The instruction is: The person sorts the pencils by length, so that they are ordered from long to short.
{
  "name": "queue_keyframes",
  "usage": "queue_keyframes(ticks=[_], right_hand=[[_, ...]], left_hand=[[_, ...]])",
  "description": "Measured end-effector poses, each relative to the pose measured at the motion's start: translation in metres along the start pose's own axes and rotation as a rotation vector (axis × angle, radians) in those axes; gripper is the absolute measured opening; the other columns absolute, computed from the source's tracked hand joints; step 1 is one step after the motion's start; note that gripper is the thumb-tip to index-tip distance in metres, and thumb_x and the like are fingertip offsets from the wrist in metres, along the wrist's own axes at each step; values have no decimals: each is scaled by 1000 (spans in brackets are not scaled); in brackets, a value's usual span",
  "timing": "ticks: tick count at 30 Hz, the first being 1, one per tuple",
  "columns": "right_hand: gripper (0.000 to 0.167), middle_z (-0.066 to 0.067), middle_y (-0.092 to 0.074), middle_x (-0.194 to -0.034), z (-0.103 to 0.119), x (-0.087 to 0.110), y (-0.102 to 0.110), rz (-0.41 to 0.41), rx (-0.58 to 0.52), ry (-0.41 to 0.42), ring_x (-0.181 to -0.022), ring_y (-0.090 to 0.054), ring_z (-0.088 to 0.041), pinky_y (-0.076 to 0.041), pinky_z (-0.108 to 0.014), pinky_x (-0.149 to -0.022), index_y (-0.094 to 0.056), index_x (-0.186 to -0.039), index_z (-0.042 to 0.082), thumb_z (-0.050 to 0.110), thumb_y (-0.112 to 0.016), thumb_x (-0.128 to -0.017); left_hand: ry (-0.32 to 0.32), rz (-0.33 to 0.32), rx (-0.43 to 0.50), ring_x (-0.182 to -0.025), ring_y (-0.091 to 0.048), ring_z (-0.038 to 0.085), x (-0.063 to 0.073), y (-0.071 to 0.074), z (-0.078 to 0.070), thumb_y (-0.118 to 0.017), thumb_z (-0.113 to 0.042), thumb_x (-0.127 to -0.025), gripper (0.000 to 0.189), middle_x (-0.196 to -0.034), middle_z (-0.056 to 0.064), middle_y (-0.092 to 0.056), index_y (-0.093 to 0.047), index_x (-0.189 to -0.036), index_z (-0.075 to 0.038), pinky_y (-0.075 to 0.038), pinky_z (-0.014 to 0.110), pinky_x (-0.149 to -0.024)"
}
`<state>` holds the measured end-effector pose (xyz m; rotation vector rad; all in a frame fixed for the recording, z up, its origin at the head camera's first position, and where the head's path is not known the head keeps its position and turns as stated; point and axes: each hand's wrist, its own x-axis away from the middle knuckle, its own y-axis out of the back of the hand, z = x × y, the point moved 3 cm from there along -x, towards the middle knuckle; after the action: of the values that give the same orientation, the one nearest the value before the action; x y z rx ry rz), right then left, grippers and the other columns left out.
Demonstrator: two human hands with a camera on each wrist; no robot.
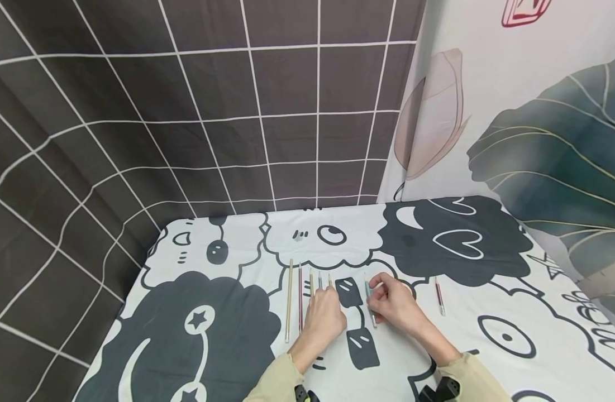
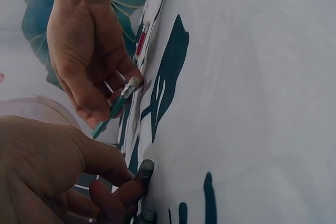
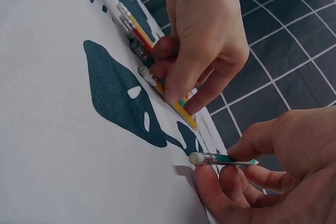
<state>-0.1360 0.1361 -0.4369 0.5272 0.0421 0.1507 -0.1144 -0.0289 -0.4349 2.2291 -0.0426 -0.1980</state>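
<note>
My right hand pinches a green pencil between thumb and fingers. Its white eraser end and metal band show in both wrist views. To its left, my left hand bends over a row of pencils, with thumb and fingers on a yellow pencil at the row's right end. The hand hides the lower parts of several pencils. Left of it lie a long yellow pencil and a red pencil, roughly parallel.
Off to the right of both hands, a separate red pencil lies on the cloth. A black-and-white cartoon-print cloth covers the table. Behind it hangs a dark grid curtain, and a leaf-patterned curtain is at the right.
</note>
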Motion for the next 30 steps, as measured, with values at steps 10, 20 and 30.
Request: queue_keyframes(ticks=[10, 20, 30], right_hand=[[24, -2, -60, -68, 9, -5, -14, 54, -33, 10, -47, -62, -20, -50, -28, -53, -57, -100, -1, -8, -65, -79], [24, -4, -59, -67, 13, -7, -26, 70, -50, 8, -44, -61, -18, -52, -31, -46, -57, -97, -3, -10, -65, -76], [22, -4, -60, -65, 17, -10, -33, 87, -43, -11, -43, -62, -19, -53, -31, -47, -57, -95, -3, -10, -65, -76]], left_hand=[[-13, 9, -40, -46, -51, 18, -3, 4, 2, -64, 14, -62, 18, -59, 12, -53, -62, -80, 11, -40, 25, -37], [-17, 7, -77, -54, -49, 20, -2, 4, 4, -66, 12, -63, 15, -63, 11, -51, -59, -75, 5, -42, 31, -45], [-3, 24, -68, -53, -49, 19, -3, 4, 3, -66, 12, -64, 14, -64, 12, -50, -60, -76, 7, -40, 29, -42]])
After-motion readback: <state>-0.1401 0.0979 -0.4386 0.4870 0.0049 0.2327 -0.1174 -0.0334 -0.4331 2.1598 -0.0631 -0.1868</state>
